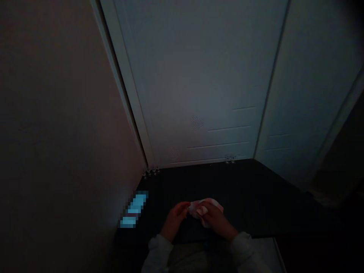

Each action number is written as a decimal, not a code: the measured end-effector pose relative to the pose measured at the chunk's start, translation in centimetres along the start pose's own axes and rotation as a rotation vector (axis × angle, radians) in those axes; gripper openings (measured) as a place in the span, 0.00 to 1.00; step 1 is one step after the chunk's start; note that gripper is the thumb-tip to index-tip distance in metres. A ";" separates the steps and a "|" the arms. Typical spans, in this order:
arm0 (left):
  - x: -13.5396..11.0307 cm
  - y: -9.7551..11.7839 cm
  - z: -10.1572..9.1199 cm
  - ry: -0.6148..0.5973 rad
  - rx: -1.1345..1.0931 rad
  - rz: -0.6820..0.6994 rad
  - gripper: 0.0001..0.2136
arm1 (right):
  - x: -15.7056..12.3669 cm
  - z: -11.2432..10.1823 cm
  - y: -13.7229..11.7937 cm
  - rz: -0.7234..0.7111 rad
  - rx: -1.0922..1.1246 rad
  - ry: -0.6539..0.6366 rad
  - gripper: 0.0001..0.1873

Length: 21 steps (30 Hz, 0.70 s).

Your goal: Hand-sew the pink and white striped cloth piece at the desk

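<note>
A crumpled pink-and-white cloth (219, 205) is bunched over the dark tabletop near its front edge. My right hand (215, 219) is closed on this cloth, with folds showing around the fingers. Just to the left, my left hand (175, 219) has its fingers curled and pinched together at the cloth's left side. Whatever lies between those fingertips is too dark and small to make out. Both wrists come out of light sleeves.
A lit, blurred-out screen (133, 210) lies on the black table (244, 189) at the left. Several small shiny objects (150, 173) stand in the back left corner, and more shiny pieces (230, 159) by the white panel (199, 76). A wall (57, 132) rises on the left.
</note>
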<state>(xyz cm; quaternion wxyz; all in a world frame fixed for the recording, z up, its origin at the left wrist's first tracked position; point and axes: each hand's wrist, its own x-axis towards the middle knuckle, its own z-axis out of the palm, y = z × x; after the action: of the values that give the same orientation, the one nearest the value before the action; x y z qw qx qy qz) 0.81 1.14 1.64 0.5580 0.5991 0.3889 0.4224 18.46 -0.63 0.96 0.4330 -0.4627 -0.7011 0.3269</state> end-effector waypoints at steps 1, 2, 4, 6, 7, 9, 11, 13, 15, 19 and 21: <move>0.0 0.0 0.0 0.005 0.001 0.000 0.15 | 0.0 0.1 0.1 -0.005 0.000 0.009 0.17; 0.0 -0.1 0.0 0.012 0.001 -0.001 0.15 | 0.1 0.2 0.2 -0.007 0.001 0.017 0.17; 0.1 -0.2 0.0 0.035 -0.004 -0.008 0.15 | 0.2 0.3 0.3 0.001 0.001 0.024 0.17; 0.2 -0.4 -0.1 0.062 -0.002 -0.008 0.15 | 0.3 0.3 0.4 0.005 -0.011 0.036 0.17; 0.3 -0.4 -0.1 0.078 0.012 -0.006 0.16 | 0.3 0.3 0.3 0.002 -0.016 0.041 0.17; 0.4 -0.5 -0.1 0.123 0.047 0.000 0.17 | 0.2 0.2 0.0 -0.010 -0.016 0.034 0.17; 0.5 -0.6 -0.1 0.160 0.072 -0.001 0.18 | 0.1 0.0 -0.4 -0.010 -0.017 0.031 0.16; 0.6 -0.6 0.1 0.173 0.087 -0.008 0.20 | 0.1 -0.1 -0.7 0.006 -0.031 0.041 0.16; 0.7 -0.6 0.3 0.163 0.128 -0.018 0.20 | 0.1 -0.1 -0.7 0.016 -0.039 0.047 0.15; 0.7 -0.9 0.5 0.137 0.214 -0.020 0.20 | 0.2 0.0 -0.5 0.010 0.007 0.025 0.16; 0.7 -0.9 0.3 0.115 0.201 -0.012 0.19 | 0.2 0.0 -0.4 0.005 0.028 0.005 0.16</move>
<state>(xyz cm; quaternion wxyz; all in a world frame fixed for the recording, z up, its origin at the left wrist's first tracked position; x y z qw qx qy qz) 1.38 1.76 0.79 0.4745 0.6243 0.4645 0.4116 18.30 -0.60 1.36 0.4405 -0.4591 -0.6942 0.3365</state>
